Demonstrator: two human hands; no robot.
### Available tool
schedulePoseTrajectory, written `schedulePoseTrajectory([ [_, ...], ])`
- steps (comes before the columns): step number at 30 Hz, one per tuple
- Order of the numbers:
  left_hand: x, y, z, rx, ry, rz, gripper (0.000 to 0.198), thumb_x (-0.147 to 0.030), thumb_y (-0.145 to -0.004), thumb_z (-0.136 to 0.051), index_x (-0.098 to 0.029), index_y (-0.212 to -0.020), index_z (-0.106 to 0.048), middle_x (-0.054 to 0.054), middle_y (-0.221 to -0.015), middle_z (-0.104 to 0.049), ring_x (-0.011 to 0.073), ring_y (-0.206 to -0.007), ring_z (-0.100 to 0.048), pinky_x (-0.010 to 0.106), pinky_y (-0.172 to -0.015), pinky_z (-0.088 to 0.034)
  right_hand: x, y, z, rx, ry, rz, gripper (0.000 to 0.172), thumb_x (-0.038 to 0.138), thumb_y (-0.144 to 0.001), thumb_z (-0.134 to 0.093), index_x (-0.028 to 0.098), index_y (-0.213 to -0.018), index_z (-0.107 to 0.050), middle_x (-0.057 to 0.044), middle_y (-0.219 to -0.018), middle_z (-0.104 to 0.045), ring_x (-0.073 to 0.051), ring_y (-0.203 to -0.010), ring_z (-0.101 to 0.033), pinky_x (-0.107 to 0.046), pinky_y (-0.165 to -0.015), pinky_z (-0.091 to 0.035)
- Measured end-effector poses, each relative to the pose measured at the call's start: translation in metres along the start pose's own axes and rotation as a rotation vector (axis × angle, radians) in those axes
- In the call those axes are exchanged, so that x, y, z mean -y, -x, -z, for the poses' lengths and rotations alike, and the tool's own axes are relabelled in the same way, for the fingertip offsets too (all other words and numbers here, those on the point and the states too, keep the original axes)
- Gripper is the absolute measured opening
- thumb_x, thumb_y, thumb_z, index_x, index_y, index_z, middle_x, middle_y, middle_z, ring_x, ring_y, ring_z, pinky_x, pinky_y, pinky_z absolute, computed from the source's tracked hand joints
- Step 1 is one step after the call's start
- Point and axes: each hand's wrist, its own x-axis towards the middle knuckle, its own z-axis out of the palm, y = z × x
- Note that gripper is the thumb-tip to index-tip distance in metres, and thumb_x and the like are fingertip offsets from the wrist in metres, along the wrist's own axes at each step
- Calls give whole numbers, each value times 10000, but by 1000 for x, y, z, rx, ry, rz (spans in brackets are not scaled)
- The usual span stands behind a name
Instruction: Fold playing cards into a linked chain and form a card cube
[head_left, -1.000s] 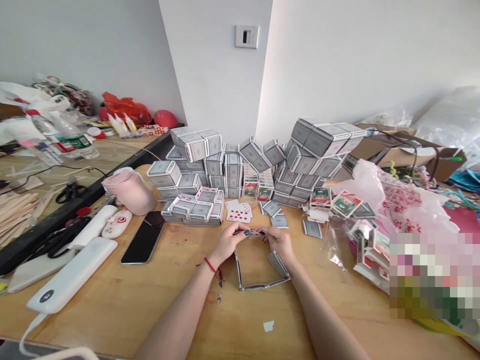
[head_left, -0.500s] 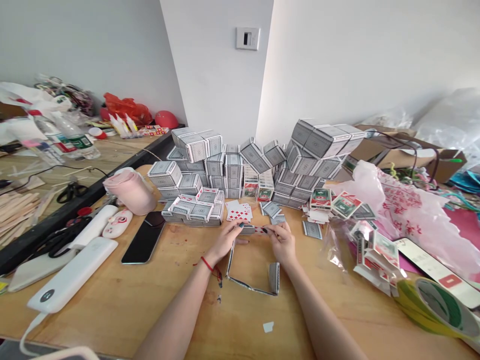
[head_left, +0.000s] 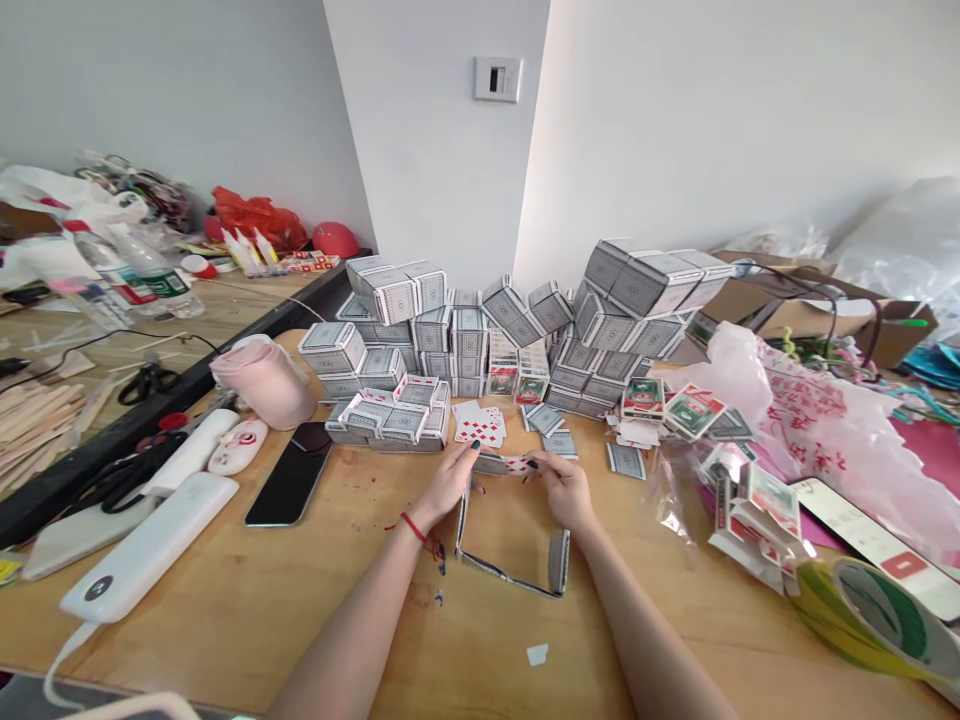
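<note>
My left hand [head_left: 448, 482] pinches the far side of a folded playing-card strip [head_left: 510, 576], which stands on edge and bends round like an unclosed frame. Its near right corner turns up beside my right forearm. My right hand [head_left: 562, 487] is closed on the strip's far right end, where a card's red diamonds [head_left: 516, 465] face me. Just beyond my fingers lie face-up loose cards [head_left: 478, 427] with red diamonds. Several face-down cards [head_left: 559, 443] are to their right. My fingertips partly hide the strip's far side.
Boxes built of grey-backed cards [head_left: 405, 290] are stacked along the wall. At left are a black phone [head_left: 289, 477], a white power bank [head_left: 150, 545] and a pink pouch [head_left: 264, 382]. Card packs [head_left: 757, 510], yellow tape [head_left: 832, 610] and a plastic bag [head_left: 795, 400] lie at right.
The strip's near right corner has swung slightly outward to the right, widening the frame. The far side tilts more between my hands, which stay nearly in place.
</note>
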Motion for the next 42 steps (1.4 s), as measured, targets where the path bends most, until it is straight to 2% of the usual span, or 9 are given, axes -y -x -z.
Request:
schedulePoseTrajectory([
  [10,6,-1,-1,74,-36,-57,368,-420,-801,-433,-166,-968,-639,80,-1058,-598,209,-887,-540,234,-497,-503,-2,3,-5,7,56,40,255,194,-781,-415,226,-867,-653,-7,-675,-683,-163,-605,-638,-295,-643,-506],
  [19,10,-2,-3,37,-45,-60,377,-437,-801,-443,-176,-987,-641,79,-1045,-615,221,-904,-563,238,-498,-514,-9,5,-9,42,83,23,297,170,-781,-401,242,-933,-647,-6,-791,-709,-179,-731,-671,-326,-724,-524],
  [25,9,0,-8,53,70,-27,365,-430,-787,-482,-179,-1003,-637,80,-1098,-602,239,-984,-559,293,-616,-552,-6,6,-10,42,105,5,303,169,-778,-412,250,-950,-648,-6,-866,-708,-182,-747,-675,-328,-721,-531],
  [33,17,-3,-7,114,155,-30,296,-372,-767,-542,-198,-993,-618,55,-1132,-596,232,-1041,-549,380,-816,-515,1,4,-16,-88,77,-24,246,288,-821,-433,217,-919,-647,-36,-916,-701,-201,-825,-661,-338,-771,-519],
  [38,18,-4,-11,33,182,-31,315,-380,-774,-528,-191,-1013,-605,65,-1137,-595,237,-1039,-554,380,-798,-523,3,10,-23,-69,155,24,302,255,-827,-410,236,-1041,-623,-25,-1019,-674,-196,-910,-641,-342,-825,-503],
  [42,16,-3,-16,6,168,-36,348,-380,-781,-517,-177,-1052,-598,72,-1142,-597,241,-1036,-558,372,-800,-520,5,14,-31,-21,213,48,396,201,-830,-387,230,-1201,-522,-36,-1172,-592,-201,-1024,-590,-349,-877,-479],
])
